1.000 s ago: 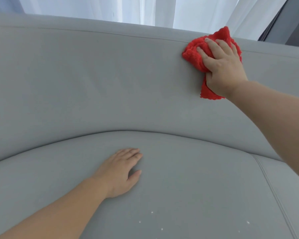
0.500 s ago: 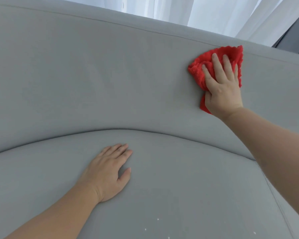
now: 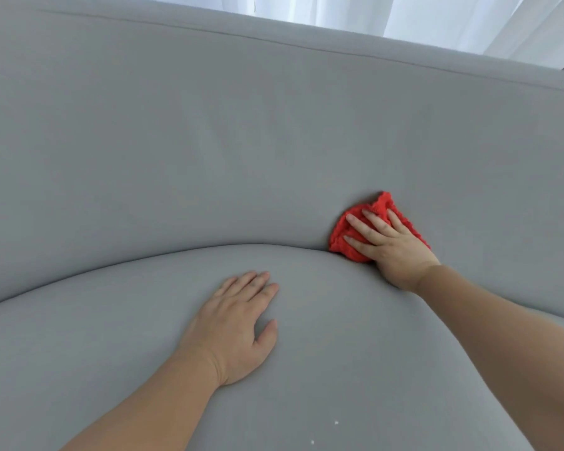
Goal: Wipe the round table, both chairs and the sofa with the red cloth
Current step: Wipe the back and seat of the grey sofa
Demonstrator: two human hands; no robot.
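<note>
From the head camera, the right hand [image 3: 394, 252] lies flat on the red cloth [image 3: 380, 205]. Its fingers [image 3: 376, 222] are straight and spread, pressing the cloth rather than gripping it, which looks meant to put as much of the cloth as possible against the fabric. The cloth is bunched under the palm, low on the backrest [image 3: 209, 141] of the grey sofa [image 3: 79, 222], right at the curved seam where the backrest meets the seat cushion [image 3: 339, 353]. That seam is a likely place for dust to gather, and it marks the bottom of a downward pass. The left hand [image 3: 235, 323] rests palm down on the seat cushion, well apart from the cloth. Its fingers are relaxed and hold nothing, so it seems to be a prop for the person's weight while they lean in over the seat. A few small white specks [image 3: 336, 422] lie on the cushion near the bottom edge, so the seat probably has not been wiped yet. A pale curtain [image 3: 437, 14] hangs behind the top of the backrest. The round table and the chairs are out of sight, so their state cannot be judged.
</note>
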